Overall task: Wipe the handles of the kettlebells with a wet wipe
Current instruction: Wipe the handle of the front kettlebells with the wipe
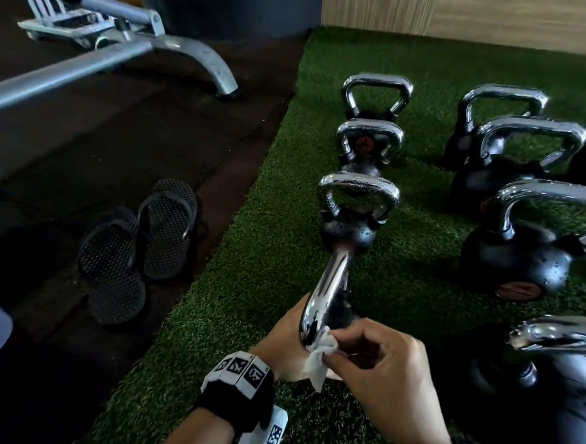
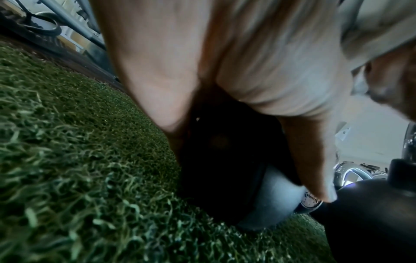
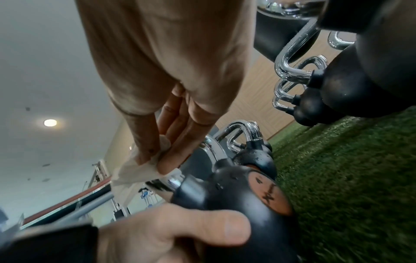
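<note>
The nearest small black kettlebell [image 3: 238,194] is tipped toward me on the green turf, its chrome handle [image 1: 328,292] pointing at my hands. My left hand [image 1: 282,344] grips its round body from the left, thumb [image 3: 180,227] curled over it. My right hand [image 1: 336,355] pinches a crumpled white wet wipe [image 1: 321,355] between thumb and fingers and presses it against the near end of the handle. In the right wrist view the wipe [image 3: 139,170] lies on the chrome where the handle meets the body. The left wrist view is blurred, showing palm [image 2: 225,71] and dark body [image 2: 225,160].
Two more small kettlebells [image 1: 364,205] [image 1: 370,140] stand in a row behind it, and several larger ones [image 1: 515,263] stand to the right. A pair of black sandals [image 1: 139,246] lies on the dark rubber floor at left. A grey machine frame [image 1: 124,46] stands at the back left.
</note>
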Tool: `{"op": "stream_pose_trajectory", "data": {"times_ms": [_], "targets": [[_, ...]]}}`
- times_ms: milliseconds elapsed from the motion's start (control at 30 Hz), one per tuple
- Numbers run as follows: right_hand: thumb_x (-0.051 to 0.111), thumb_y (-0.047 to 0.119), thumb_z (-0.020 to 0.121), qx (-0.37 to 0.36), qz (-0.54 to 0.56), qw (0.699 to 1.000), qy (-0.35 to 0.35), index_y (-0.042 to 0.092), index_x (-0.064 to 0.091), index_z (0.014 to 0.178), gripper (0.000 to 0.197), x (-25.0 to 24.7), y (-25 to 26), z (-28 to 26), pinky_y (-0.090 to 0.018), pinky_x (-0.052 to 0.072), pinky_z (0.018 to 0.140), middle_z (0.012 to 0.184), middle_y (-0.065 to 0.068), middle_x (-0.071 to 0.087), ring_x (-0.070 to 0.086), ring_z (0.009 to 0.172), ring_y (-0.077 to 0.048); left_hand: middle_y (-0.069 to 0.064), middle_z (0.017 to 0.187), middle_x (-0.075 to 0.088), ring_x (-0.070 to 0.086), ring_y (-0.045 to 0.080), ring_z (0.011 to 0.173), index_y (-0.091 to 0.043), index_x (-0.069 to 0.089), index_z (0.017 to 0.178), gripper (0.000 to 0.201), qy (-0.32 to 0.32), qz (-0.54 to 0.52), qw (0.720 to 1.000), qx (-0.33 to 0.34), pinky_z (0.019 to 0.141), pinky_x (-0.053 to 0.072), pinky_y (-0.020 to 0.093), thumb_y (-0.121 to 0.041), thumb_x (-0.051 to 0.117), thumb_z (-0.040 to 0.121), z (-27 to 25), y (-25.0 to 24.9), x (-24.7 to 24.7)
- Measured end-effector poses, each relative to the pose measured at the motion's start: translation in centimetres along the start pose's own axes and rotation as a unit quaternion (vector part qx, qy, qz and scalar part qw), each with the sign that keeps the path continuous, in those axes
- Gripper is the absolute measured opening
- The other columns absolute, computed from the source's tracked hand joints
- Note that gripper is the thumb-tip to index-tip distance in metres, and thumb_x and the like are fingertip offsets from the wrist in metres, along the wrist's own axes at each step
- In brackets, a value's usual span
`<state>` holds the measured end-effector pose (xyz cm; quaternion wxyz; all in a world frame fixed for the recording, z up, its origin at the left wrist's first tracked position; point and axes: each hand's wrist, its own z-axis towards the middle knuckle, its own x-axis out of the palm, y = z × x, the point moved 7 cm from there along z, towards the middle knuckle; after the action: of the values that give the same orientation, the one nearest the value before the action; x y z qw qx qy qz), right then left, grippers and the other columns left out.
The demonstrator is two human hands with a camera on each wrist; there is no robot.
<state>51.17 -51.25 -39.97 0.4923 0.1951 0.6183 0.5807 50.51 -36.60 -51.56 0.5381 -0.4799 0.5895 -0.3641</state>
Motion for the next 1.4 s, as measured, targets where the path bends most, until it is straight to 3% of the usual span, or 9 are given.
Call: {"op": "stream_pose_trajectory", "data": {"times_ms": [67,167,367,533,700,867,1133,1267,1400], "targets": [[0.09,0.02,0.07,-0.008,-0.012,1.0,-0.012,0.03,0.078,0.079,0.018,0.4,-0.6,-0.2,-0.025,0.061,0.064,0.079,0.02,0.075,0.073,0.072,-0.001,-0.02,0.105,0.056,0.056,-0.014,0.096,-0.029,0.051,0.11,0.05,0.003,-0.008,1.0,0.002,0.084,0.043,0.0,0.015,0.064,0.089,-0.4,0.1,-0.5],[0.091,0.011,0.069,-0.035,-0.045,0.998,-0.022,0.025,0.079,0.081,0.022,0.8,-0.9,-0.1,-0.023,0.059,0.064,0.082,0.018,0.074,0.072,0.074,-0.002,-0.003,0.066,0.056,0.057,0.002,0.07,-0.014,0.06,0.086,0.02,0.061,-0.033,0.998,0.007,0.069,0.049,0.021,-0.005,0.075,0.076,-0.8,-0.2,-0.1],[0.073,0.004,0.087,-0.082,-0.088,0.991,0.06,0.018,0.079,0.09,0.015,1.4,-0.8,1.5,-0.004,0.046,0.067,0.096,0.016,0.064,0.063,0.086,0.004,-0.02,0.083,0.072,0.069,0.0,0.083,-0.018,0.059,0.089,0.031,0.096,-0.023,0.994,0.047,0.076,0.053,0.019,-0.024,0.084,0.071,-1.0,-1.8,0.6],[0.059,-0.012,0.083,-0.075,-0.113,0.978,0.156,0.013,0.076,0.085,0.03,2.5,-1.4,2.5,-0.027,0.054,0.074,0.1,0.004,0.06,0.062,0.09,-0.007,-0.002,0.1,0.067,0.069,0.008,0.092,-0.023,0.055,0.117,0.069,0.053,0.008,0.998,0.031,0.079,0.054,0.029,-0.023,0.097,0.062,-0.9,-1.4,0.2],[0.059,-0.005,0.09,-0.025,-0.012,0.97,0.24,0.031,0.076,0.093,0.04,2.0,-2.5,2.9,-0.022,0.055,0.075,0.109,0.014,0.064,0.067,0.099,-0.009,-0.006,0.141,0.053,0.053,0.019,0.134,-0.067,0.037,0.135,0.107,0.036,0.051,0.992,0.113,0.109,0.049,0.047,-0.019,0.098,0.061,-1.4,-3.9,-0.1],[0.061,0.001,0.092,-0.01,0.035,0.965,0.261,0.035,0.076,0.098,0.037,1.9,-2.8,2.9,-0.015,0.053,0.074,0.106,0.011,0.069,0.069,0.095,-0.005,0.003,0.141,0.056,0.054,0.021,0.135,-0.065,0.036,0.134,0.109,0.038,0.044,0.993,0.102,0.11,0.047,0.054,-0.016,0.099,0.059,-1.4,-4.2,0.0],[0.063,0.012,0.095,0.159,0.406,0.878,0.198,-0.004,0.07,0.112,0.025,2.9,-5.0,1.9,-0.031,0.059,0.076,0.103,-0.027,0.073,0.072,0.087,-0.028,-0.016,0.135,0.053,0.057,0.022,0.13,-0.074,0.034,0.127,0.106,0.046,0.09,0.99,0.095,0.105,0.051,0.055,-0.026,0.097,0.057,-1.4,-4.2,0.5],[0.069,0.011,0.088,0.183,0.467,0.849,0.165,-0.007,0.068,0.114,0.032,3.2,-5.7,1.6,-0.035,0.061,0.075,0.102,-0.03,0.072,0.074,0.085,-0.031,-0.031,0.134,0.04,0.051,0.024,0.133,-0.047,0.048,0.142,0.1,0.051,0.126,0.98,0.145,0.11,0.046,0.053,-0.023,0.097,0.058,-1.5,-5.1,0.6],[0.077,0.006,0.076,0.196,0.477,0.844,0.149,-0.007,0.067,0.107,0.035,3.0,-6.2,1.9,-0.036,0.062,0.069,0.096,-0.029,0.071,0.073,0.078,-0.03,-0.036,0.14,0.036,0.049,0.024,0.137,-0.075,0.033,0.134,0.111,0.039,0.112,0.981,0.152,0.111,0.045,0.055,-0.022,0.096,0.059,-1.8,-4.7,0.5]]}}
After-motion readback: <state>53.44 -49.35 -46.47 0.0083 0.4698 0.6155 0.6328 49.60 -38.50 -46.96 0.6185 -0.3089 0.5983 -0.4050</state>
